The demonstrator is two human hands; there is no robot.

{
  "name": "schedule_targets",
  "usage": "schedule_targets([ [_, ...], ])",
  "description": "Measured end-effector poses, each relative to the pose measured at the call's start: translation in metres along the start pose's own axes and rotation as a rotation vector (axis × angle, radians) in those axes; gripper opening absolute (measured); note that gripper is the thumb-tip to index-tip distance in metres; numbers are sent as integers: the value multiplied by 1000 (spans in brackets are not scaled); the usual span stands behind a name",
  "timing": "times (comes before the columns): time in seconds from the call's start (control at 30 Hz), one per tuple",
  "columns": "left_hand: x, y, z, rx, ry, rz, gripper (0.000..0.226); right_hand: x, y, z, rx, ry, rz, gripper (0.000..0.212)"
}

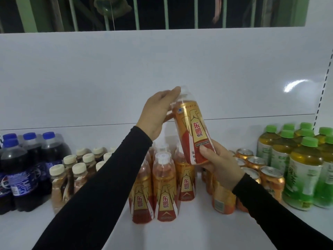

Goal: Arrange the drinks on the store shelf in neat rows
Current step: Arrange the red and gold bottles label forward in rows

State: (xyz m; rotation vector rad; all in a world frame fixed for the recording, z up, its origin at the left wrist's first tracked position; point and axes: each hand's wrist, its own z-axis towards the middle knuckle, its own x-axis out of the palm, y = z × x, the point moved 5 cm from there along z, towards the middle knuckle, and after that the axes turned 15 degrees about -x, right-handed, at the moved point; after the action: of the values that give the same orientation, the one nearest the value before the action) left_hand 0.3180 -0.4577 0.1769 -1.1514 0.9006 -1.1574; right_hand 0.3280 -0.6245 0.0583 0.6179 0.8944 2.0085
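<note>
One gold-and-red bottle (193, 130) in my hands, held tilted in the air above the shelf (189, 230), over its own group. Left hand (158, 114) wraps the clear cap end, fingers curled round it; right hand (220, 166) grips the base, thumb on the label. I judge it full, so moderately heavy; thin plastic that will give under a squeeze; glossy sleeve, likely slippery. Best hold: mid-body or shoulder, not the loose-looking clear overcap.

Standing gold-and-red bottles (164, 188), several, amber liquid visible at the necks, partly behind my left sleeve. A gap beside them at the front looks the likely slot.

Orange cans (257, 168), a cluster, just right of them. Green-capped tea bottles (304, 170), far right, yellow-green liquid. Cream-capped bottles (72, 170), left, brown drink. Cola bottles (27, 168), blue caps, far left, dark liquid.
</note>
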Motion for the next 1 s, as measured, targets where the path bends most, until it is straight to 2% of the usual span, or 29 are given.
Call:
schedule_targets([
  [0.13,14,37,-16,-147,188,-122,31,6,-9,-7,108,-8,285,79],
  [0.23,19,49,-22,-162,205,-209,53,8,-12,-12,154,-14,414,95],
  [0.27,19,50,-24,-166,180,-221,53,8,-12,-13,170,-17,431,90],
  [0.33,17,50,-26,-177,104,-226,47,5,-9,-13,171,-40,378,60],
  [0.4,16,51,-28,-178,32,-236,48,1,-3,-13,110,-23,157,40],
  [0.43,16,50,-29,-172,-1,-237,52,-2,1,-12,61,-13,21,40],
  [0.5,16,50,-30,-157,-63,-239,57,-5,11,-11,-44,-16,-192,52],
  [0.6,20,48,-32,-138,-105,-247,60,-5,15,-14,-133,-25,-338,65],
  [0.7,25,50,-34,-130,-102,-211,59,-5,17,-17,-168,-64,-236,58],
  [0.8,26,52,-33,-144,-48,-199,55,-8,14,-18,-66,-110,-24,45],
  [0.9,29,55,-34,-184,30,-217,52,-5,11,-18,37,-135,197,46],
  [1.0,35,59,-34,-225,73,-229,53,0,12,-18,79,-164,316,45],
])
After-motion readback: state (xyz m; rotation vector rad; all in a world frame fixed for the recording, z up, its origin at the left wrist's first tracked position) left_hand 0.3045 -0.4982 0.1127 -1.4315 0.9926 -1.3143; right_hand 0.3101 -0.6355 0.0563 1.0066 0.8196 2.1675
